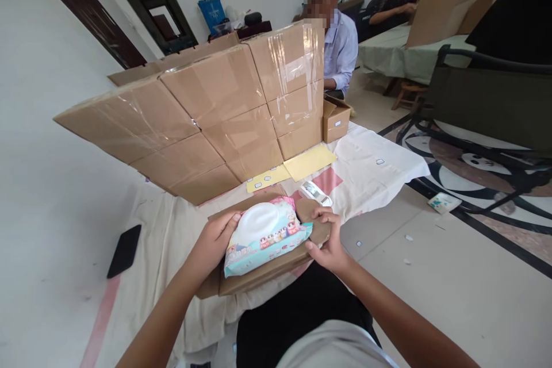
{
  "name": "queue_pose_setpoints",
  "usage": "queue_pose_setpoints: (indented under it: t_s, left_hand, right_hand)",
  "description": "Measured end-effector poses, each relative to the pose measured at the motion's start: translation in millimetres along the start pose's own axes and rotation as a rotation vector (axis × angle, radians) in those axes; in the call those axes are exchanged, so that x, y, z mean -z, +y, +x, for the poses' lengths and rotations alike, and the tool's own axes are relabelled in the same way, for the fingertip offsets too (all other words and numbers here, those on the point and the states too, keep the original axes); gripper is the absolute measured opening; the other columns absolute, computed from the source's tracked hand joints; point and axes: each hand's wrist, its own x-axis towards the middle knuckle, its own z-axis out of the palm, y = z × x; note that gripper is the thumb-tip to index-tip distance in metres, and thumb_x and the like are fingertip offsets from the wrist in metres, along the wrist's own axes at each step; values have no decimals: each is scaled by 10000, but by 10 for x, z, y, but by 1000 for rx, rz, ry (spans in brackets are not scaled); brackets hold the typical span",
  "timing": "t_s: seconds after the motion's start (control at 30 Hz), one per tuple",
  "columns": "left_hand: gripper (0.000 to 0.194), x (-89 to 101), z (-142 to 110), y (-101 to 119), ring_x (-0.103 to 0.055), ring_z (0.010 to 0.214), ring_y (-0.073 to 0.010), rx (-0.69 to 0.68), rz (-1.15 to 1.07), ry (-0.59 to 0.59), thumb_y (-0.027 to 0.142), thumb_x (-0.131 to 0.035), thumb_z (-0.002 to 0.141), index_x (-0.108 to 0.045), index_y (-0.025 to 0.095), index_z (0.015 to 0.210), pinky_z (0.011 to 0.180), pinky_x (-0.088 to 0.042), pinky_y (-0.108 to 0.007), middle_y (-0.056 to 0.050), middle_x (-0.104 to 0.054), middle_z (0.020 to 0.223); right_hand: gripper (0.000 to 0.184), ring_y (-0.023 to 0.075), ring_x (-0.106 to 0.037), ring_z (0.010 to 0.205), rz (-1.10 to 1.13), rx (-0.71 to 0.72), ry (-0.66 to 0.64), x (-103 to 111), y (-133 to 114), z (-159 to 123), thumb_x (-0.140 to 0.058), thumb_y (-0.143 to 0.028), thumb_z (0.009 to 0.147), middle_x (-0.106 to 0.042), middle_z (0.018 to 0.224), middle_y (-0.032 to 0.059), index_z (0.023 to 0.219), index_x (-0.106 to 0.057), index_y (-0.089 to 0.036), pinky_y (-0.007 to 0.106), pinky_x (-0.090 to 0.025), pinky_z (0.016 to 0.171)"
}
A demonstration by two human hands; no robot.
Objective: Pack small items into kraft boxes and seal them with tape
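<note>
From the wearer's head view, I see two bare hands working low over the cloth-covered desk (366,164). A pack of wipes (263,252) with a white lid (260,223) sits tilted on the near cardboard box (267,273), between both hands; I can't make out how far down inside it rests. The left hand (219,237) lies against the pack's left end, its fingertips beside the lid; whether it's pinching there, I can't tell. The right hand (330,241) is clamped on the box's right flap (317,234), thumb below and fingers curled over, next to the pack's far end. Just beyond lie a small white packet (317,192) and yellow sheets (310,162), in front of a wall of taped cartons (235,118). A person in a light shirt (344,49) sits behind that wall.
</note>
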Motion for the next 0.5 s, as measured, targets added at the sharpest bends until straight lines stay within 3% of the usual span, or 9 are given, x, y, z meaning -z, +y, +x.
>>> queue_pose_setpoints:
  t_s: [0.13,0.23,0.3,0.37,0.5]
  left_hand:
    - [514,70,-137,-30,-655,1185,-313,-31,118,113,637,-443,973,-763,289,1174,1042,-466,-405,-57,-747,1251]
    - [565,141,-226,18,-593,1315,-306,-82,162,-2,625,-531,942,-611,331,1418,1078,-465,-394,-36,-639,1445]
    - [777,148,-267,84,-548,1366,-329,-108,258,-108,621,-679,849,-465,339,1540,1069,-481,-399,-49,-553,1535]
    - [917,122,-288,159,-537,1363,-349,-116,366,-142,587,-756,786,-388,319,1582,1045,-497,-415,-78,-529,1541]
    - [862,29,-307,246,-572,1275,-326,-92,484,-140,510,-702,832,-346,301,1589,986,-516,-437,-87,-575,1436]
  right_hand:
    - [402,258,-524,1005,-16,-13,12,1,-32,33,-562,-453,918,-461,1089,90,1157,-296,-270,451,-471,875]
    - [378,257,-513,1007,9,-8,56,-31,-44,30,-550,-487,946,-462,1082,88,1154,-320,-270,448,-471,879]
    - [379,259,-507,1013,13,-15,73,-54,-42,21,-540,-516,959,-461,1080,87,1157,-328,-271,448,-467,884]
    - [380,257,-503,1016,11,-21,87,-68,-35,16,-538,-526,965,-459,1079,84,1162,-337,-270,443,-461,887]
    - [380,240,-490,1023,52,16,99,-68,-18,30,-590,-489,961,-460,1087,77,1167,-366,-262,418,-444,896]
